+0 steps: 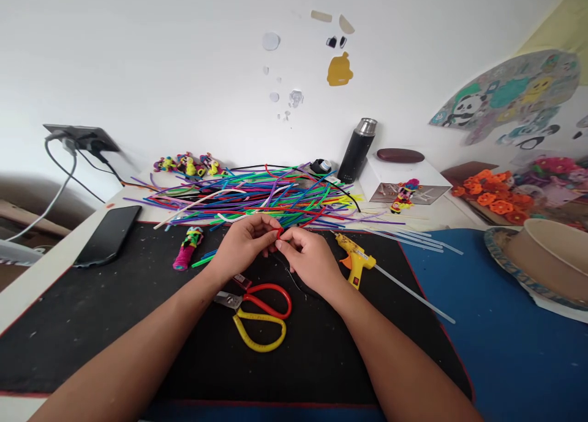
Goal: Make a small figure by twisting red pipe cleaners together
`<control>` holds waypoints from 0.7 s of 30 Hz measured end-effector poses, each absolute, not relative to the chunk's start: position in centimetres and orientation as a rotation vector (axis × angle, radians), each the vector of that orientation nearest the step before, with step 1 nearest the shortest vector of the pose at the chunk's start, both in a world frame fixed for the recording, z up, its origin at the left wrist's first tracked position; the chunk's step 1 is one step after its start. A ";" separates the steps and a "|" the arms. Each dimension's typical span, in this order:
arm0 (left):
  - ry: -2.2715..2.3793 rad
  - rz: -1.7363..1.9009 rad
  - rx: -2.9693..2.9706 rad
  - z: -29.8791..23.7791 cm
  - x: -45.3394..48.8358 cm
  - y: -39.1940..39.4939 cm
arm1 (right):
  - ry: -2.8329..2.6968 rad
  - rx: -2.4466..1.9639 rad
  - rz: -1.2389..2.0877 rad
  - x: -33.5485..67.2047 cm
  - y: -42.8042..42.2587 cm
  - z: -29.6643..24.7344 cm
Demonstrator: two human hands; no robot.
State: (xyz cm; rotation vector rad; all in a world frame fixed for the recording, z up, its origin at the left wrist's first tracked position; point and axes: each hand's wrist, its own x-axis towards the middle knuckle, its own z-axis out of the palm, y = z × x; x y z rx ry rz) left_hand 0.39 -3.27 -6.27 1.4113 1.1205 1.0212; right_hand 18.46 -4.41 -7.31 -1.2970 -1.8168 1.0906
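Between my fingertips is a short red pipe cleaner [279, 233], mostly covered by the fingers. My left hand [248, 241] pinches it from the left, and my right hand [309, 256] pinches it from the right, with the two hands almost touching. Below them a pair of scissors [260, 315] with one red and one yellow handle lies on the black mat [193, 354]. A yellow glue gun [356, 258] with a clear glue stick rests to the right of my right hand. A small pipe-cleaner figure [188, 248] with a magenta body lies left of my left hand.
A wide heap of colourful pipe cleaners [257, 195] spreads behind my hands. A black phone [109, 235] lies left. At the back stand a black flask [357, 151] and a white box [404, 174]. Glue sticks [420, 241] and a round tan container [551, 256] are to the right.
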 end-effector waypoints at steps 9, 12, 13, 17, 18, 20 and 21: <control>1.088 0.994 1.463 -7.0 0.2 -3.1 | -1.877 -1.329 0.963 18.7 -4.2 -7.6; 1.150 1.005 1.552 -7.3 0.1 -3.2 | -1.867 -1.336 0.962 18.8 -4.1 -7.3; 1.179 1.008 1.596 -7.3 0.0 -3.2 | -1.863 -1.338 0.965 18.8 -4.1 -7.2; 1.312 1.014 1.838 -7.3 -0.3 -3.4 | -1.863 -1.348 0.969 18.9 -4.0 -7.1; 1.335 1.007 1.910 -7.2 -0.4 -3.5 | -1.865 -1.347 0.964 18.9 -4.0 -7.1; 1.350 0.992 2.049 -7.0 -0.5 -3.5 | -1.872 -1.337 0.957 18.9 -4.0 -7.2; 1.338 0.985 2.112 -6.9 -0.5 -3.5 | -1.876 -1.333 0.957 18.9 -4.0 -7.3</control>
